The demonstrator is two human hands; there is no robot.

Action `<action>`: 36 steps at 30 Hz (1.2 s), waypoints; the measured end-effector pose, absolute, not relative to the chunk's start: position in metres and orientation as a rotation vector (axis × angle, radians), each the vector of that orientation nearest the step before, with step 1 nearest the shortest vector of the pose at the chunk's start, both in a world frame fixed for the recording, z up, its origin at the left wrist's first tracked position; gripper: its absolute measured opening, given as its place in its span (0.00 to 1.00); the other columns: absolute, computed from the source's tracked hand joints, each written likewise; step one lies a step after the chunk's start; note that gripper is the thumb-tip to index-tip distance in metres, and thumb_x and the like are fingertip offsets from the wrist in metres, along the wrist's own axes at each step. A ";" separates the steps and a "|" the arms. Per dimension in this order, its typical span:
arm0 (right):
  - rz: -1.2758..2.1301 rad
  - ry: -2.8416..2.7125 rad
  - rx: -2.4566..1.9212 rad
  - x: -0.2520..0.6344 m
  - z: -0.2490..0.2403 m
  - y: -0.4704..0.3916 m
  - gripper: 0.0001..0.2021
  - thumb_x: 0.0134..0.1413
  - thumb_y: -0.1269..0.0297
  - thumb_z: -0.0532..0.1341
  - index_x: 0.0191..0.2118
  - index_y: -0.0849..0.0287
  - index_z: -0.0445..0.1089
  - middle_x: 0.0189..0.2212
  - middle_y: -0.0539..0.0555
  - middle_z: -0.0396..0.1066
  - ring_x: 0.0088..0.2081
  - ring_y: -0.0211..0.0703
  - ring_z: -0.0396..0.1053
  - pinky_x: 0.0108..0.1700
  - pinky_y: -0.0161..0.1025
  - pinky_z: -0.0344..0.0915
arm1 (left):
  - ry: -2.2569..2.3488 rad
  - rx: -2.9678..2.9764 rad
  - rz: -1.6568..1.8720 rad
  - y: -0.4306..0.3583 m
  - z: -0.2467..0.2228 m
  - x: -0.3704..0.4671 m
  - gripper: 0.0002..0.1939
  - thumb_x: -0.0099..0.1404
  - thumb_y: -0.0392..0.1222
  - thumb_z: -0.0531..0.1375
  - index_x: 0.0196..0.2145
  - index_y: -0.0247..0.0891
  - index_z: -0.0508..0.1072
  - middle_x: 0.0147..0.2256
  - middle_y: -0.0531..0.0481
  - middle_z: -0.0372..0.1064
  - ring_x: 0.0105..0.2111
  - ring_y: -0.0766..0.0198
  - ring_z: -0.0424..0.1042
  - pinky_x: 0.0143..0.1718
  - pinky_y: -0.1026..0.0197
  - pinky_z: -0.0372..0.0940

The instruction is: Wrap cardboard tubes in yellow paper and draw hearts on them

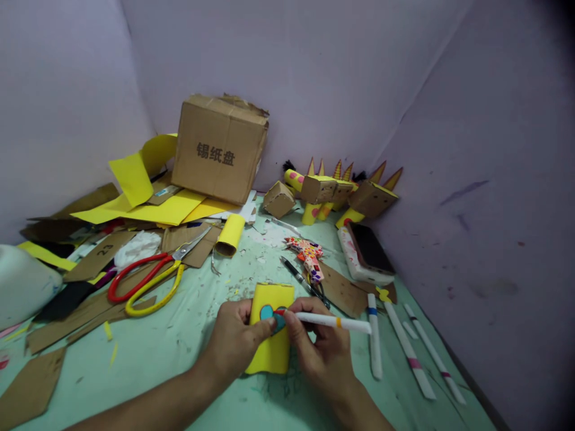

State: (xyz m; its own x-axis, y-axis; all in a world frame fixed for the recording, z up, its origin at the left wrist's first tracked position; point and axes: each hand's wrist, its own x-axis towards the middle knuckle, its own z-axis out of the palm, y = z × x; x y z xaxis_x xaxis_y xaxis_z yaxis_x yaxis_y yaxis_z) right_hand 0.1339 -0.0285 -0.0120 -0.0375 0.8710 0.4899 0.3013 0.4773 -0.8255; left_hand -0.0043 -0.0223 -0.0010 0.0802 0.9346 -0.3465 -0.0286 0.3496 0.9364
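Note:
Low in the middle of the head view lies a yellow paper-covered piece point(269, 355) that looks like a flattened tube, with teal spots on it. My left hand point(233, 335) grips its left side, the thumb pressed beside the spots. From the right, my right hand point(323, 347) pinches a white marker point(330, 320) with an orange band. Its reddish tip points left and meets the paper at the spots, though my fingers partly cover that place. Just beyond the piece is a black pen point(294, 272).
Red and yellow scissors point(148, 281) lie left among cardboard scraps, their blades partly spread. A cardboard box point(220, 149) and yellow paper sheets point(135, 206) stand behind. Cardboard-headed figures point(371, 197), a phone point(371, 248) and a hot glue gun point(309, 254) sit beyond. Several markers point(375, 338) lie right, near the wall.

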 end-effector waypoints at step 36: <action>0.429 -1.550 -1.030 0.144 -0.016 -0.026 0.04 0.54 0.72 0.58 0.31 0.57 0.66 0.23 0.48 0.67 0.23 0.36 0.67 0.25 0.33 0.63 | 1.235 0.814 0.965 -0.022 -0.001 -0.008 0.15 0.42 0.46 0.66 0.24 0.32 0.72 0.19 0.49 0.71 0.19 0.61 0.68 0.22 0.61 0.64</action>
State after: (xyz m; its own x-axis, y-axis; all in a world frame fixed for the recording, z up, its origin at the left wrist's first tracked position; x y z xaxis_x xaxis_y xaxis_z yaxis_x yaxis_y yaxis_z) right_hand 0.1436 -0.0257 -0.0160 0.0553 0.7950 0.6040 0.3711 0.5453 -0.7516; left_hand -0.0077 -0.0218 -0.0010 0.0597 0.9209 -0.3851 -0.1508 0.3897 0.9085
